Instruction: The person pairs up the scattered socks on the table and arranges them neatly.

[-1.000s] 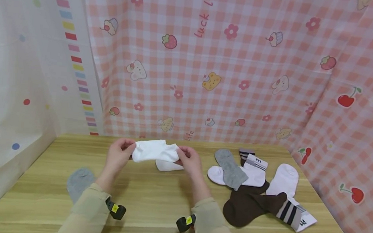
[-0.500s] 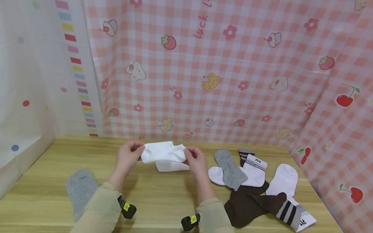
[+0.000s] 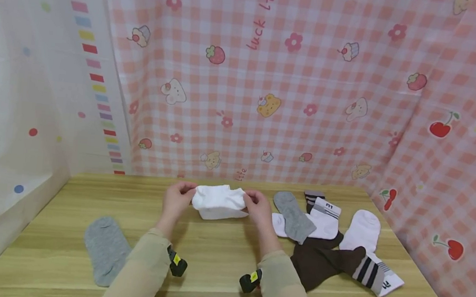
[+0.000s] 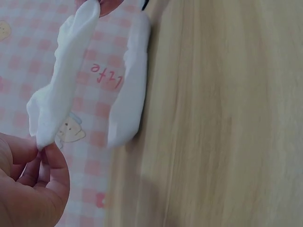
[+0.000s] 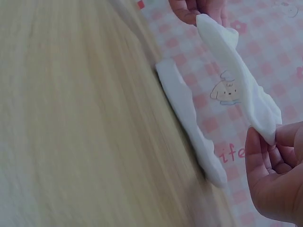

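A short white sock (image 3: 218, 197) is stretched level between both hands, above the table. My left hand (image 3: 176, 203) pinches one end of it between thumb and fingers, and my right hand (image 3: 260, 213) pinches the other end. Just below lies a second white sock (image 3: 220, 213) on the tabletop, partly covered by the held one in the head view. Both wrist views show a gap between the held sock (image 4: 66, 75) and the lying sock (image 5: 187, 118).
A grey sock (image 3: 105, 250) lies on the wooden table (image 3: 209, 270) at left. At right is a loose pile with another grey sock (image 3: 294, 216), white socks (image 3: 361, 229) and dark brown striped socks (image 3: 317, 266). A checked curtain (image 3: 236, 81) stands behind.
Both hands have moved right with the held white sock and slightly down, so it now overlaps the white sock on the table in the head view. The grey sock at left shows more fully.
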Available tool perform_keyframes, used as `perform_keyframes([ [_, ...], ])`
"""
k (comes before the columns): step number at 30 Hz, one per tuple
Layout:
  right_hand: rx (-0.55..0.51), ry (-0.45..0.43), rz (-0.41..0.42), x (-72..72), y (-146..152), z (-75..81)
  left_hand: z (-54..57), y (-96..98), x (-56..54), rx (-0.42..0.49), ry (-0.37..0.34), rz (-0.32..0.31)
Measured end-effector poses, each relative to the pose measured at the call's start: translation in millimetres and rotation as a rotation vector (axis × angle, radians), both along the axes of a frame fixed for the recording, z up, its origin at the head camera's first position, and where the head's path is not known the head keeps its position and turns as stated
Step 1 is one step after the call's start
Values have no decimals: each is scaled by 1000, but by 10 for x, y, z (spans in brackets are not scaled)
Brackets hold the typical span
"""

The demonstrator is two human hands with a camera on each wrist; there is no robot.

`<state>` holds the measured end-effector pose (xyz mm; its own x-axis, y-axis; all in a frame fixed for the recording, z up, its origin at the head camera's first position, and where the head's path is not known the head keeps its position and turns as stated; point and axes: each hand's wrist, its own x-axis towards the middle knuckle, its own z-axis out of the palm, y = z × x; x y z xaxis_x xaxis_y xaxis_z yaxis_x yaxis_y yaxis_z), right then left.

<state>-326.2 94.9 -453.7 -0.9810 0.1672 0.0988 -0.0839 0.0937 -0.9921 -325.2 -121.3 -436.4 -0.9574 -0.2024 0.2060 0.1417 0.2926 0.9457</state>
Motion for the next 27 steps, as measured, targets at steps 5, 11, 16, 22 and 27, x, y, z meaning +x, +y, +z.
perform_keyframes([
  [5,88,-18,-25,-42,60,-35,-26,64,-21,-68,-17,35],
  [11,246,-52,-54,-82,113,-78,-113,129,-54,-139,-36,57],
  [16,342,-58,-59,-96,140,-101,-159,161,-71,-181,-24,57],
  [22,387,-82,-43,-121,148,-136,-194,175,-77,-231,16,67],
  [27,447,-63,-56,-148,149,-168,-250,176,-111,-234,1,56],
])
